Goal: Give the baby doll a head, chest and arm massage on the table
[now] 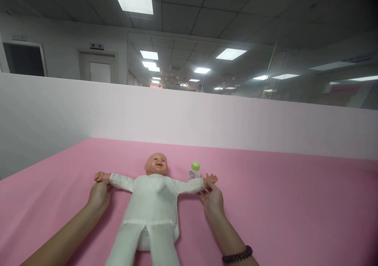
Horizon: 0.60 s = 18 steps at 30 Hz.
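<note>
On the pink surface (280, 203), here's the doll (153, 201), face up, lying lengthwise, head at the far end, arms flung wide to either side. The left hand (99, 195) curls round one wrist, fingers partly hidden; the right hand (214, 201) lightly pinches the other, nearer the green-capped bottle (195, 171) standing just beyond that sleeve.

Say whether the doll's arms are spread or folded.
Spread: the doll's arms stretch sideways, the person's left hand and right hand at its wrists.

Bottle label (193, 174), door sign (97, 46): both illegible.
</note>
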Tool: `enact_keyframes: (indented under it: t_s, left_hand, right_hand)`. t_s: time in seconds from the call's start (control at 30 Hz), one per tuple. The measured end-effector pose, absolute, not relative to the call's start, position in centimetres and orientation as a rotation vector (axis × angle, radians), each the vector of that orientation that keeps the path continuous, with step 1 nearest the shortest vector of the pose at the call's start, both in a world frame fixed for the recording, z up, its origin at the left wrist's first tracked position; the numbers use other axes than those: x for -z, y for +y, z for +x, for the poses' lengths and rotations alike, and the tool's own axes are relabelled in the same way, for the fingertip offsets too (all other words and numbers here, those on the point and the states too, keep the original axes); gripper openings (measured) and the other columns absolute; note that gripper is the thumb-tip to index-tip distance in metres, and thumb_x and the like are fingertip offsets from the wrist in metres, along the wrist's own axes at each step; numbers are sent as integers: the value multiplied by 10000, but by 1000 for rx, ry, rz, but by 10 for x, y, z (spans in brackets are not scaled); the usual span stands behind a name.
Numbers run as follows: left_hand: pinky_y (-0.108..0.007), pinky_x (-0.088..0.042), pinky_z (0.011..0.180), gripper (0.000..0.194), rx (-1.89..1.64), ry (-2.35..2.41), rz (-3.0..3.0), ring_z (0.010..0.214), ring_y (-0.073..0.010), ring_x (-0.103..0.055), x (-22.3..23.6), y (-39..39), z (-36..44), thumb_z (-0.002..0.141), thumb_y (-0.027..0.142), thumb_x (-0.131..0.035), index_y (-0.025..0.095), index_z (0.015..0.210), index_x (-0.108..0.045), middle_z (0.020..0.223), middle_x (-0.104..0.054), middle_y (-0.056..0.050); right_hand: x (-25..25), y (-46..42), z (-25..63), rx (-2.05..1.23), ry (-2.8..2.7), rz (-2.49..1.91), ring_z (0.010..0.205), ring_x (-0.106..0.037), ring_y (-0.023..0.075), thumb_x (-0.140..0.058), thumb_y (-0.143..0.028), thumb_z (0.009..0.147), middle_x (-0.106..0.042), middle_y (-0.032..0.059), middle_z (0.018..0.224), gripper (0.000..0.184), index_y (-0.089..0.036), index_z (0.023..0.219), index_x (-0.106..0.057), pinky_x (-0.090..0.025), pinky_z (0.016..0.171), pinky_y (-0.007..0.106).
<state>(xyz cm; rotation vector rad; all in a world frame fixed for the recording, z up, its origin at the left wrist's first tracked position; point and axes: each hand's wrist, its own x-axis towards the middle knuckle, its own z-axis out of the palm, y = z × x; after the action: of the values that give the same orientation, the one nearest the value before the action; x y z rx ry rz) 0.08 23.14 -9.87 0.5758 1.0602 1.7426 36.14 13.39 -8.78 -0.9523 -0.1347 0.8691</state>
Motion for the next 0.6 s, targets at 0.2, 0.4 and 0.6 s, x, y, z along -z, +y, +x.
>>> enact_keyframes:
  t_s: [0.2, 0.4, 0.6]
  left_hand:
    - [-285, -520, 879, 400, -1685, 1059, 320, 716, -104, -579, 95, 231, 0, 589, -123, -424, 211, 802, -477, 797, -567, 25]
    - [-293, -471, 1000, 416, -1686, 1041, 255, 711, -86, -564, 94, 232, 1, 544, -122, -423, 209, 793, -462, 793, -545, 31]
    - [-290, -468, 1009, 423, -1700, 1018, 263, 753, -84, -588, 99, 232, 0, 554, -120, -420, 205, 816, -487, 842, -573, 25]
  right_hand:
    - [113, 140, 372, -889, 10, -968, 741, -672, 245, -580, -297, 654, -623, 27, 789, 302, -264, 953, -555, -571, 723, 524]
    - [122, 143, 373, -843, -34, -908, 826, -673, 233, -575, -312, 641, -639, 18, 861, 318, -272, 955, -543, -584, 771, 500]
    - [123, 152, 365, -772, -104, -918, 803, -656, 182, -624, -296, 618, -641, -26, 874, 439, -284, 1047, -531, -587, 740, 364]
